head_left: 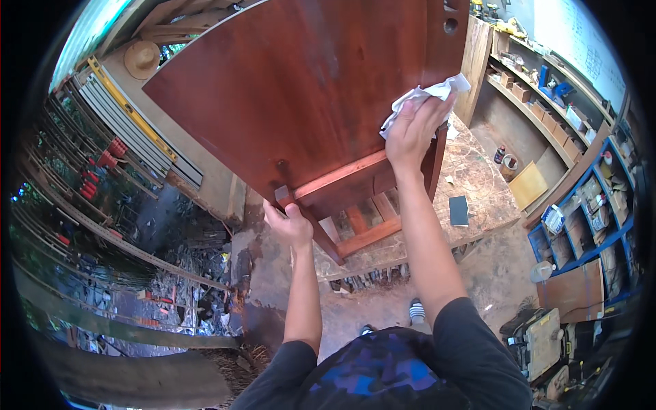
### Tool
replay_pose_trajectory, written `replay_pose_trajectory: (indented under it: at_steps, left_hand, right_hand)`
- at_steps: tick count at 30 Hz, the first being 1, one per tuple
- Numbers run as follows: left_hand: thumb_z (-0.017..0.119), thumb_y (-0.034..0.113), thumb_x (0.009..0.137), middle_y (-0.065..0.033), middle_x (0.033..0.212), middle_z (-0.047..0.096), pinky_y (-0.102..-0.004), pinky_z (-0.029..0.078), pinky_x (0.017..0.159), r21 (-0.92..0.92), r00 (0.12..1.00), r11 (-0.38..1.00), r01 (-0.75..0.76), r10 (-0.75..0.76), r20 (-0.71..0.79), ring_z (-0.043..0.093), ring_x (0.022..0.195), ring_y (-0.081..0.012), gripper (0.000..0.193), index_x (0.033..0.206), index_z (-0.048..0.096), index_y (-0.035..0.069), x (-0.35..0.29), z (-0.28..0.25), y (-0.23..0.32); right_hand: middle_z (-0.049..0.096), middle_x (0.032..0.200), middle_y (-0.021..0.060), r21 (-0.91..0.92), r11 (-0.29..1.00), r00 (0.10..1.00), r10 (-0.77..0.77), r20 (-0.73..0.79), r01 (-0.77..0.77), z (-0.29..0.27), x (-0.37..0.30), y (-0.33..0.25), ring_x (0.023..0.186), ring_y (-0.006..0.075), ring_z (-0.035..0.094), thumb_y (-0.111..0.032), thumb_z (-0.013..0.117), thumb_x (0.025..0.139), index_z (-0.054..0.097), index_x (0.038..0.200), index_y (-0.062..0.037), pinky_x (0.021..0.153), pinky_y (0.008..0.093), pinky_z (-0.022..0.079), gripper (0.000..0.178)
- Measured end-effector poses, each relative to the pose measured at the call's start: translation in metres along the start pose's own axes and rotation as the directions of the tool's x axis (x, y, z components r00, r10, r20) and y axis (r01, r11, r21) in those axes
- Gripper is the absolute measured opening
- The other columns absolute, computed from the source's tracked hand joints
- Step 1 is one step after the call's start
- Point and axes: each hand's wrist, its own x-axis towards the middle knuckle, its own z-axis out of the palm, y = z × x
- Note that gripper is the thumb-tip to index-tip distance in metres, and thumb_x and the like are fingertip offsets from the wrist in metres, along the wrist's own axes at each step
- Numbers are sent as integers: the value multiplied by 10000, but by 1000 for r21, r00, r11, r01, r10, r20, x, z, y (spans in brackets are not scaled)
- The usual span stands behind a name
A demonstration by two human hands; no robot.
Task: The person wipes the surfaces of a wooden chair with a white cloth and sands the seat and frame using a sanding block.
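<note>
A large reddish-brown wooden furniture piece (307, 89) with a broad flat panel and a slatted lower frame fills the upper middle of the frame, above a worn, stained table (482, 184); its top runs out of view. A crumpled white cloth (447, 87) lies against the panel's right side, covering part of it. A small dark rectangular sheet (458, 211) lies on the table, right of centre. Farther out, cluttered wooden shelves (533, 123) stand at upper right, a blue compartment rack (601, 247) at right, and a long yellow level (130, 108) at upper left.

The panel rises beyond both hands. The left hand (290, 222) is closed around the frame's lower-left corner, thumb on top. The right hand (413, 133) holds the cloth against the panel, its fingers slanting toward the upper right and its forearm stretched out from the lower edge.
</note>
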Motion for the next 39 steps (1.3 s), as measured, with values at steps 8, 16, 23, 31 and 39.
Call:
replay_pose_trajectory:
  at_steps: [8,16,23,31,39]
  left_hand:
    - [375,802,957,-215,1139,644,-467,399,960,-107,999,993,42,-40,18,575,1020,-357,951,1331,566,-51,-1,1,8]
    - [389,759,977,-163,1147,674,-473,362,1010,17,999,999,30,-29,-43,585,1067,-364,872,1338,577,-12,2,-7,-1]
    - [429,761,960,-178,1118,672,-474,373,1009,14,999,1000,0,0,-39,615,1069,-374,881,1306,580,-34,5,-10,-2]
    - [432,765,953,-182,1110,671,-467,383,998,29,999,999,15,-14,-32,636,1052,-359,897,1311,574,-46,3,-17,2]
    - [432,739,968,-189,1140,682,-454,388,997,30,1000,1000,2,-1,-30,639,1064,-355,874,1315,582,-49,1,-16,0]
  right_hand:
    - [33,1622,436,-122,992,963,-3,269,37,-4,-81,-50,1539,557,22,-358,426,1052,81,1560,171,1263,588,30,811]
    - [108,1704,254,-146,917,851,-274,448,372,-5,-100,-60,1584,416,114,-490,653,938,191,1655,-105,1231,669,84,937]
    - [469,1547,200,84,415,400,-903,154,906,-24,58,11,1403,411,491,-446,885,747,608,1314,-212,1150,589,397,673]
    - [612,1447,34,410,94,-182,-791,584,907,-45,46,16,1248,245,624,-221,665,895,708,1274,-164,1103,533,408,385]
    - [550,1529,-39,535,106,-213,-840,500,838,7,3,-95,1389,141,505,-449,629,939,690,1321,-263,1270,502,145,429]
